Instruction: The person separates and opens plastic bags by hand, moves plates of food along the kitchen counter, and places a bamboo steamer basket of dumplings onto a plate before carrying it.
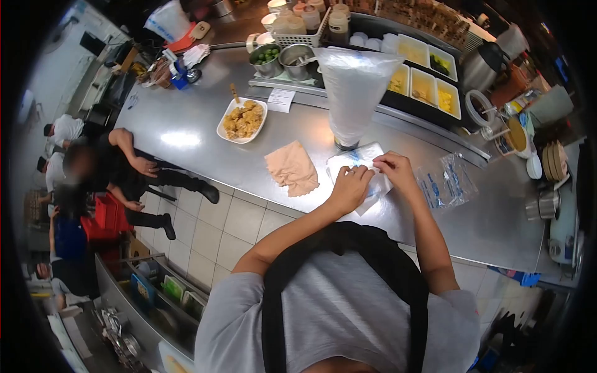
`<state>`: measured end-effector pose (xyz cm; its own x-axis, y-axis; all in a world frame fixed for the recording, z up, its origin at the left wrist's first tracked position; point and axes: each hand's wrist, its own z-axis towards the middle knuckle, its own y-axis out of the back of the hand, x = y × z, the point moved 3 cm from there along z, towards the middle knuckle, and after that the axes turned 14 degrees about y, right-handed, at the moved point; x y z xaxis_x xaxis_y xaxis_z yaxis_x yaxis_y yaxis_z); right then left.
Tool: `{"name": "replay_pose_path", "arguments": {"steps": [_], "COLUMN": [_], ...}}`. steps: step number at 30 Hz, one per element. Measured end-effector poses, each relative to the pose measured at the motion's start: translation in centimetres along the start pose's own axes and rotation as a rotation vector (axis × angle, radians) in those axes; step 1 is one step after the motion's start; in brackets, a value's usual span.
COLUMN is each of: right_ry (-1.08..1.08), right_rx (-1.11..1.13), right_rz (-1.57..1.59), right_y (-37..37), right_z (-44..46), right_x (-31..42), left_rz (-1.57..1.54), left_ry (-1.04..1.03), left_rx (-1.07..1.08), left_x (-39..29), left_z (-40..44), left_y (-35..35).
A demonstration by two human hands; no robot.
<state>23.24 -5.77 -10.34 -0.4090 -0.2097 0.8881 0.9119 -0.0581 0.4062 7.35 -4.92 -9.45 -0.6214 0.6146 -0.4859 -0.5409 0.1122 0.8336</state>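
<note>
My left hand (351,188) lies on a stack of thin white plastic sheets or bags (367,155) on the steel counter, its fingers spread. At the stack's right side, my right hand (393,168) has its fingers pinched together; what they hold is too small to make out. Behind both hands a tall roll of clear plastic bags (354,93) stands upright. A crumpled peach cloth (292,169) is left of the stack, and a clear printed plastic bag (448,181) lies flat to the right.
A white dish of fried food (242,120) sits beside a paper slip (280,100). Metal pots (297,61), food trays (424,85) and a steel jug (485,65) line the back. A person in black (134,168) is at the counter's left side.
</note>
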Motion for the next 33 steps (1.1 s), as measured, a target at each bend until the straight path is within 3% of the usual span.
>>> {"name": "replay_pose_path", "arguments": {"steps": [1, 3, 4, 5, 7, 9, 11, 13, 14, 16, 17, 19, 21, 25, 28, 32, 33], "right_ry": [0.011, -0.033, -0.124, -0.122, 0.003, 0.017, 0.031, -0.001, -0.001, -0.013, -0.015, -0.066, -0.077, -0.047, 0.025, 0.027, 0.004], "right_rx": [0.009, -0.108, -0.122, -0.118, -0.151, -0.170, -0.191, -0.209, -0.213, -0.091, -0.093, -0.109, -0.096, -0.124, -0.084, -0.107, -0.213], "right_rz": [0.003, 0.496, 0.710, 0.713, 1.052, 1.072, 1.088, 0.733, 0.734, 0.099, 0.098, 0.441, 0.461, 0.494, 0.477, 0.433, 0.460], "right_y": [0.4, 0.9, 1.1, 1.2, 1.2, 1.0, 1.1, 1.3, 1.3, 1.3, 0.9, 0.0, 0.5, 1.0, 0.6, -0.4, -0.2], "right_z": [0.3, 0.2, -0.1, 0.0, 0.3, 0.6, 0.6, 0.3, 0.3, 0.4, 0.6, 1.3, 2.0, 2.2, 2.3, 2.6, 2.7], "right_x": [0.5, 0.8, 0.2, -0.1, 0.1, 0.6, 0.8, 0.5, 0.6, 0.9, 0.7, -0.2, -0.6, 1.7, 2.0, 2.2, 2.1], "left_rz": [0.021, -0.120, -0.309, -0.498, -0.434, 0.004, 0.005, -0.246, -0.318, -0.395, -0.474, -0.496, -0.497, -0.540, -0.478, -0.631, -0.611], "left_ry": [-0.010, 0.052, 0.155, 0.255, 0.177, 0.012, 0.013, 0.154, 0.134, 0.146, 0.152, 0.154, 0.322, 0.423, 0.298, 0.439, 0.461], "left_rx": [0.051, 0.021, 0.014, 0.009, -0.082, -0.112, -0.153, 0.009, -0.050, 0.055, 0.159, 0.180, 0.094, 0.057, -0.053, 0.102, 0.087], "left_x": [0.7, 1.7, 1.7, 1.4, -1.4, -3.5, -1.8, 1.6, 2.1, 2.1, 2.1, 2.2, 3.0, 3.4, 3.1, 2.8, 2.9], "left_z": [0.3, 0.9, 1.4, 1.7, 1.9, 1.5, 1.9, 3.2, 3.6, 4.3, 4.6, 4.9, 4.8, 4.6, 4.7, 4.7, 4.8], "left_y": [-0.5, 0.2, 1.3, 2.2, 4.5, 4.9, 3.7, 3.0, 3.6, 5.0, 5.4, 5.9, 6.0, 6.6, 6.4, 6.2, 6.3]}}
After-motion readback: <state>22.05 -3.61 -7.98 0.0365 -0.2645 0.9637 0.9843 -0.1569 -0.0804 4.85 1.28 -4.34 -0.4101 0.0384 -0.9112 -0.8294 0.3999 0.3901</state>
